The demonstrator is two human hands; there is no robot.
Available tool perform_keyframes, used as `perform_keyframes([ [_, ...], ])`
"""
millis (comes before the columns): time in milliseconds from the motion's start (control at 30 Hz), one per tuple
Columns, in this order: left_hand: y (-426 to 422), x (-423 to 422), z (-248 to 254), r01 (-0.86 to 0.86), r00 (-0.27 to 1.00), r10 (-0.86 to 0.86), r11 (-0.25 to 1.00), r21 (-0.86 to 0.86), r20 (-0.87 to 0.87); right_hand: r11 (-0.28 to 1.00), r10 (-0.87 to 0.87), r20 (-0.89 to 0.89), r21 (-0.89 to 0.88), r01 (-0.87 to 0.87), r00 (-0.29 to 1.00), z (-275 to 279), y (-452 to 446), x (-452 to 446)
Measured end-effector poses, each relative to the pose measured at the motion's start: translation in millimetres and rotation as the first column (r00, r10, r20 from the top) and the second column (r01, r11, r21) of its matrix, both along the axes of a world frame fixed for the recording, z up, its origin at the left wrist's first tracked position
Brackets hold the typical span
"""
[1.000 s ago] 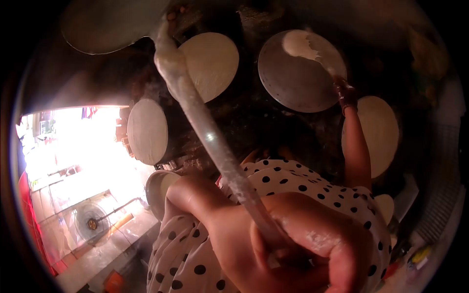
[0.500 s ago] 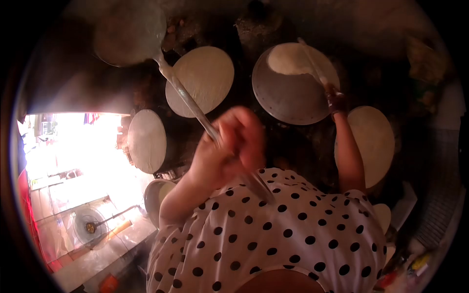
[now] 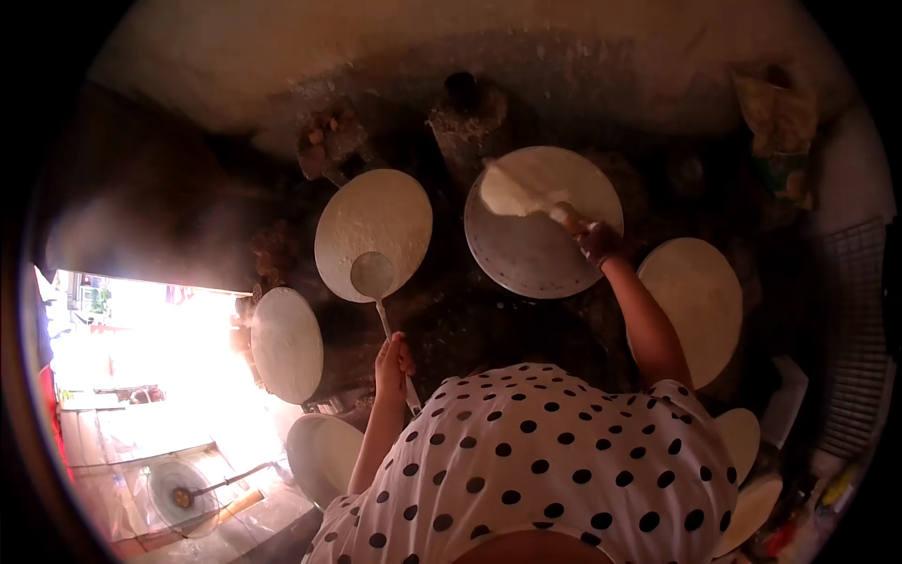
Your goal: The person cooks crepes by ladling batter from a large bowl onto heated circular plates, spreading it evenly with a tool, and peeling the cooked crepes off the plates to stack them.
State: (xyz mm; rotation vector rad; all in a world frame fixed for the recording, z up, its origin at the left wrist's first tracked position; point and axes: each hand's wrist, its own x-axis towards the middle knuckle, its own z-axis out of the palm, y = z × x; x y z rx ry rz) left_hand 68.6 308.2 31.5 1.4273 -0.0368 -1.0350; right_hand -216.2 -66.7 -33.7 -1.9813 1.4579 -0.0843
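Observation:
My left hand [image 3: 391, 365] is closed around the long handle of a ladle. The ladle's round bowl [image 3: 373, 274] is over the near edge of a griddle covered in pale batter [image 3: 376, 221]; whether they touch I cannot tell. Off to the right, my right hand [image 3: 599, 244], with something dark around it, grips a batter spreader [image 3: 567, 216], blurred at its far end. The spreader lies across a patch of pale batter [image 3: 507, 191] on a grey round griddle [image 3: 526, 258]. Much of that griddle's near side is bare.
Pale rounds lie at left [image 3: 287, 345] and right [image 3: 692, 305]. A large pan [image 3: 310, 461] stands by my left forearm. A fan-like round object [image 3: 180, 495] is at lower left, near glaring daylight. A bag [image 3: 780, 127] hangs back right, above a wire rack [image 3: 853, 338].
The ladle has come down from close to the camera to the batter-covered griddle, my left hand moving away with it. My right hand has shifted left over its griddle. The view has tilted up.

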Motion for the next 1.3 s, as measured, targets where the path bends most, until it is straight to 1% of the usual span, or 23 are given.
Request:
perform_keyframes([
  [67,-1,-2,-6,-0.011,0.996,0.004,0.997,-0.078,-0.089,0.999,0.043,-0.013,0.027,-0.043,0.999,-30,4,-3],
  [133,0,-5,-4,0.017,0.998,-0.021,0.997,-0.076,-0.063,0.969,0.244,0.176,-0.021,-0.244,0.954,-51,-3,-25],
  [200,-1,-3,-1,0.042,0.999,-0.044,0.997,-0.061,-0.027,0.986,0.159,0.177,-0.069,-0.149,0.971,-59,-14,-27],
  [267,1,-6,1,0.049,0.998,-0.052,0.997,-0.065,-0.042,0.994,-0.075,0.237,-0.065,0.093,0.968,-47,-26,-18],
  [300,1,-9,1,0.048,0.998,-0.050,0.997,-0.055,-0.043,0.989,0.044,0.043,-0.145,-0.038,0.998,-35,-23,-14],
  [333,0,-11,0,0.048,0.997,-0.050,0.998,-0.041,-0.058,0.990,0.043,0.044,-0.136,-0.036,0.998,-22,-14,-13],
  [400,1,-12,-4,0.047,0.996,-0.049,0.998,-0.032,-0.080,0.963,0.266,-0.003,0.042,-0.266,0.964,-4,0,-13],
  [467,4,-15,-8,0.101,0.991,-0.109,0.989,-0.108,-0.073,0.935,0.355,0.039,-0.007,-0.355,0.934,-38,-9,-34],
  [533,4,-20,-7,0.082,0.996,-0.085,0.993,-0.084,-0.033,0.953,0.290,0.127,-0.131,-0.274,0.948,-33,-10,-42],
  [567,8,-24,-4,0.067,0.998,-0.067,0.997,-0.049,0.005,0.982,0.049,0.201,0.167,-0.083,0.978,-19,-17,-37],
  [600,11,-26,-3,0.067,0.998,-0.067,0.997,-0.033,0.004,0.983,0.153,0.085,-0.115,-0.143,0.985,-51,-33,-29],
  [667,12,-31,-4,0.044,0.999,-0.044,0.999,0.023,-0.007,0.991,0.130,-0.025,-0.019,-0.130,0.991,16,-19,-11],
  [800,37,-41,-17,0.074,0.990,-0.089,0.987,-0.142,-0.105,0.933,0.358,-0.044,0.055,-0.356,0.933,-47,-30,-47],
  [867,48,-49,-16,0.017,0.994,-0.030,0.992,-0.122,-0.105,0.883,0.446,-0.064,-0.133,-0.451,0.893,-88,-44,-76],
  [900,52,-52,-17,0.012,0.994,-0.023,0.994,-0.110,-0.104,0.931,0.362,-0.077,-0.030,-0.365,0.929,-74,-48,-74],
  [933,57,-54,-17,0.019,0.996,-0.023,0.999,-0.047,-0.084,0.930,0.366,-0.070,-0.019,-0.368,0.928,-62,-44,-65],
  [1000,58,-52,-20,0.029,0.998,-0.029,1.000,0.009,-0.056,0.988,0.151,0.050,-0.042,-0.149,0.987,-34,-34,-36],
  [1033,60,-50,-20,0.005,0.991,-0.005,1.000,-0.002,-0.131,0.980,0.200,-0.085,0.030,-0.198,0.976,-14,-22,-28],
  [1067,60,-49,-22,-0.017,0.976,0.015,1.000,-0.011,-0.215,0.981,0.195,-0.089,0.030,-0.193,0.977,-14,-12,-34],
  [1133,63,-43,-24,-0.016,0.970,0.007,0.999,-0.035,-0.245,0.885,0.448,-0.201,-0.041,-0.464,0.871,-12,17,-54],
  [1233,73,-31,-32,0.026,0.971,-0.044,0.996,-0.082,-0.233,0.973,0.228,0.137,-0.070,-0.221,0.964,-33,50,-111],
  [1267,78,-28,-32,0.076,0.979,-0.091,0.993,-0.094,-0.180,0.996,0.087,0.251,0.004,-0.090,0.964,-40,64,-122],
  [1300,76,-30,-23,0.055,0.977,-0.066,0.997,-0.060,-0.202,0.997,0.006,0.413,-0.078,0.029,0.911,-42,83,-118],
])
